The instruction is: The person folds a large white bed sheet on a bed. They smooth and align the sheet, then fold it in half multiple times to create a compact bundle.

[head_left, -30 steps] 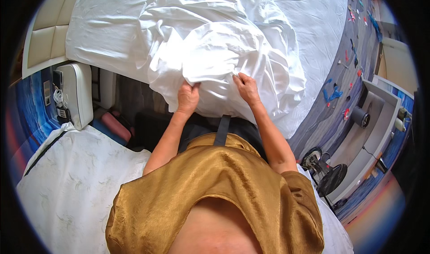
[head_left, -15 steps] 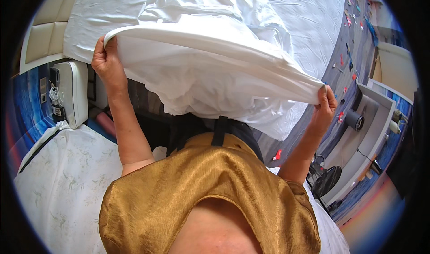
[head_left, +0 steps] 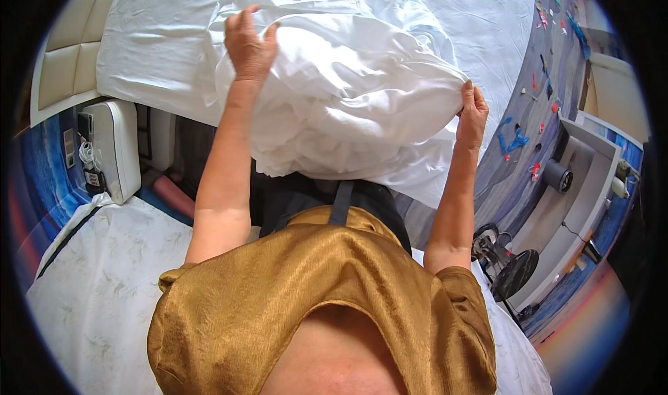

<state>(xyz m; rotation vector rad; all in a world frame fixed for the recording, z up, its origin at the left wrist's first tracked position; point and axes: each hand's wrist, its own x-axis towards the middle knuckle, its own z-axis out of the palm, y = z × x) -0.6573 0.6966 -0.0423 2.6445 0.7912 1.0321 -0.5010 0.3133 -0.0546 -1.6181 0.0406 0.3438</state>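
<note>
A white bed sheet [head_left: 348,82], loosely bunched, lies over the near edge of the bed in front of me and hangs down toward my legs. My left hand [head_left: 250,47] is open above its left part, fingers and thumb apart, gripping none of it; whether the fingertips touch the cloth I cannot tell. On the other side my right hand [head_left: 472,113] pinches the sheet's right edge between thumb and fingers, drawing folds toward that corner. Beneath the bunched sheet, the bed [head_left: 160,40] is covered in smooth white cloth.
A padded cream headboard [head_left: 73,40] stands at the left, with a white nightstand [head_left: 122,151] below it. Scraps and a blue strip [head_left: 513,141] litter the grey floor at the right. A fan [head_left: 513,275] and an open shelf unit [head_left: 584,186] stand further right.
My left hand has let go of the sheet's edge and moved right and farther away. My right hand has moved left and farther, still holding its edge. The raised sheet has sunk onto the bed.
</note>
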